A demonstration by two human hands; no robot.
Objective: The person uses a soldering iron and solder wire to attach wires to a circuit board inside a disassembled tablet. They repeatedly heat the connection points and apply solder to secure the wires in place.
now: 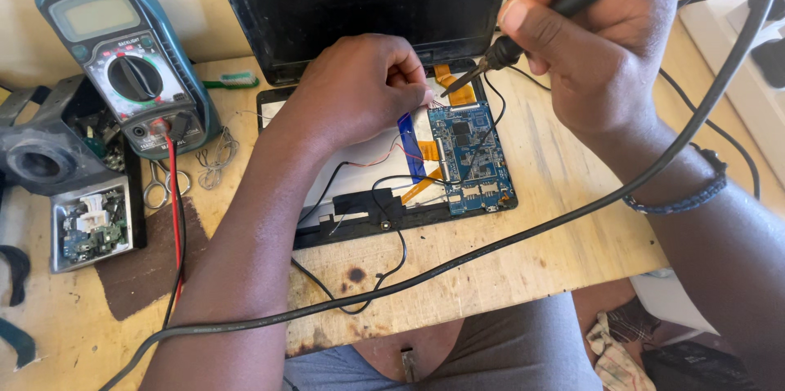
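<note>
Landmark: the blue circuit board [470,158] is lying in the right part of the opened tablet [360,174], which is sitting on the wooden bench [564,170]; every place below is told from this board

Soldering iron: the soldering iron [523,35] is running on a slant, handle up and away beyond the board's far right corner, tip [446,93] pointing down and left, ending just above the board's far left corner; whether the tip is touching I cannot tell

Thin wires: the thin red and white wires [433,101] are sitting at that same far left corner, right beside the iron's tip

Right hand: the right hand [597,39] is hovering beyond the board's far right corner, fingers clenched round the iron's handle like a pen, wrist bent down toward the board

Left hand: the left hand [360,92] is resting over the tablet, left of the board, fingertips pinched at the thin wires, forearm reaching in from the near left

Nearer hand: the left hand's fingertips are lying closest to the joint; the right hand is reaching it only through the iron

Iron's cord: the thick black cord [523,235] is sweeping across the bench on the near side of the board

Ribbon cables: a blue ribbon [411,146] and orange ribbons [451,80] are lying along the board's left and far edges

Multimeter: the teal multimeter [123,64] is standing well to the left of the board, with small scissors [159,186] near it
</note>
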